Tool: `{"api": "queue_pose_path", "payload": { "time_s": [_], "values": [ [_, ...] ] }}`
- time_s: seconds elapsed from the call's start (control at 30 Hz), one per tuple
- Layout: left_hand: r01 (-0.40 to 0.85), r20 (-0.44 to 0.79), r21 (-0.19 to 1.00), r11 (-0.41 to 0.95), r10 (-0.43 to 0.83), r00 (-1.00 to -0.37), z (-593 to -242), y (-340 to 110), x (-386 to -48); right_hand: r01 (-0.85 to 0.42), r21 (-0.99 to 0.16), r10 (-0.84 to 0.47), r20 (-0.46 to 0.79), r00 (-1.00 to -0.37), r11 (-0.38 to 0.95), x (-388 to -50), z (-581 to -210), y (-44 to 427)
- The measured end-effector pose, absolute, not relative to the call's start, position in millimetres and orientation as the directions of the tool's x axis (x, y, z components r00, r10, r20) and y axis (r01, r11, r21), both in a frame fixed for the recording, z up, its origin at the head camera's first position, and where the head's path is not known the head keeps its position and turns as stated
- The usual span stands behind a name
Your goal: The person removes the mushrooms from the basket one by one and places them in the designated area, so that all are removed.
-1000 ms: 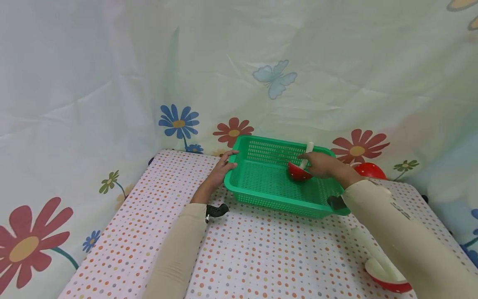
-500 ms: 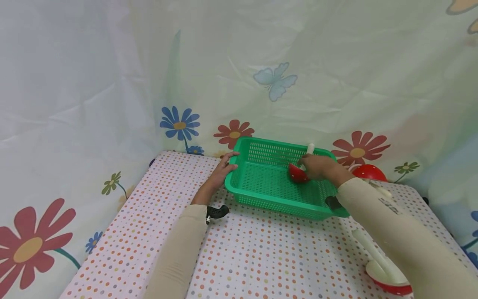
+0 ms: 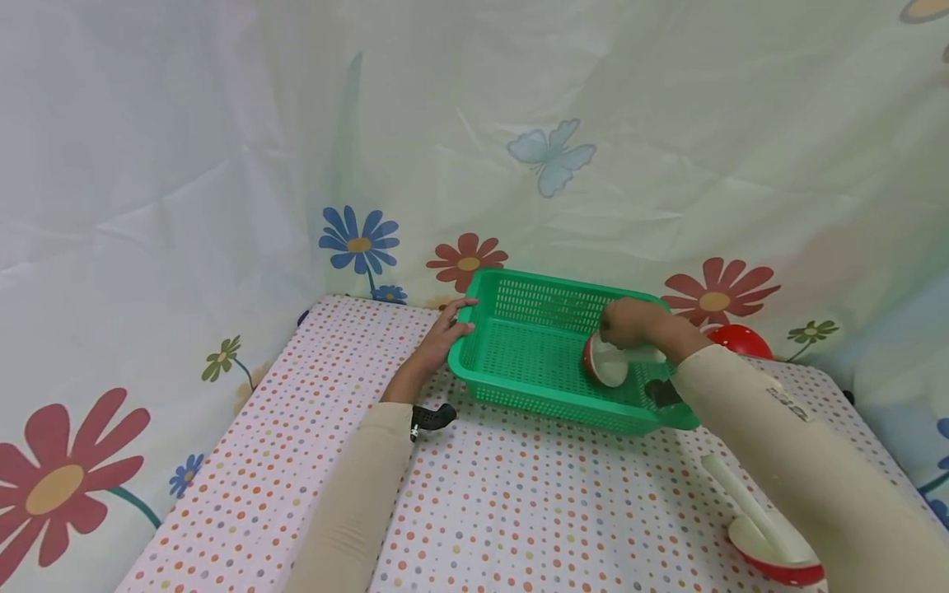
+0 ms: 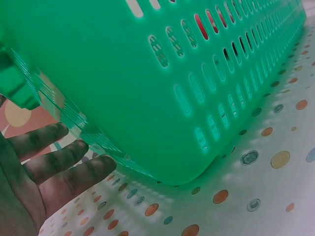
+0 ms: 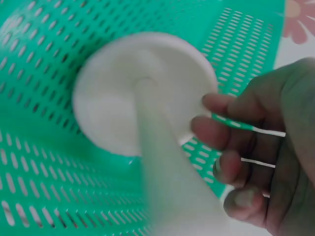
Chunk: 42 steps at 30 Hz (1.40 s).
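Observation:
A green perforated plastic basket [image 3: 549, 403] stands on the dotted cloth. My left hand [image 3: 439, 339] rests at its left rim. In the left wrist view several of that hand's fingers [image 4: 78, 177] lie nearly straight along the outside wall. Inside the basket, toward the right, is a red ladle [image 3: 611, 372] with white dots and a white inside. Its bowl is tilted and its pale handle points right. My right hand [image 3: 630, 321] pinches the bowl's rim from above with curled fingers. The handle [image 5: 172, 182] looks blurred in the right wrist view.
Another red and white ladle [image 3: 771, 543] lies at the table's near right, partly behind the right sleeve. A red dotted bowl-shaped thing [image 3: 741, 339] sits at the back right, partly hidden by the arm. A floral curtain [image 3: 445, 165] hangs behind the table.
The ladle in the basket has turned: its handle swung from pointing up and back to pointing right, and its white inside now shows. My right hand shifted slightly with it; the left hand stayed.

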<state>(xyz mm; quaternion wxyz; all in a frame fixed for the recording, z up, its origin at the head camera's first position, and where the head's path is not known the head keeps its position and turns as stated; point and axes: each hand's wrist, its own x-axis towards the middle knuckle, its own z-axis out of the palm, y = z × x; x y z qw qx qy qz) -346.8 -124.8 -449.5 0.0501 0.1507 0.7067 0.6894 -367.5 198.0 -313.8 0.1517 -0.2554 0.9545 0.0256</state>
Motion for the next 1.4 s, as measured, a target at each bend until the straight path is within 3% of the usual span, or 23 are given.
{"api": "queue_pose_path", "payload": {
  "time_s": [0.3,0.57,0.8,1.13,1.4],
  "values": [
    [0.160,0.155,0.987,-0.005,0.280,-0.948,-446,-126,-346,-0.528,-0.260,-0.581,-0.206,-0.788,0.808,-370,-303,203],
    [0.154,0.154,0.988,-0.025,0.307,-0.939,-448,-126,-348,-0.364,-0.558,-0.558,-0.226,-0.798,0.746,-372,-328,216],
    [0.149,0.155,0.988,-0.043,0.326,-0.932,-448,-126,-347,-0.281,-0.657,-0.550,-0.244,-0.799,0.699,-372,-339,215],
    [0.153,0.159,0.987,-0.043,0.313,-0.936,-450,-126,-346,-0.036,-0.789,-0.527,-0.375,-0.763,0.613,-375,-353,212],
    [0.125,0.140,0.990,-0.065,0.324,-0.936,-447,-126,-345,-0.046,-0.791,-0.539,-0.371,-0.756,0.610,-378,-358,217]
  ]
}}
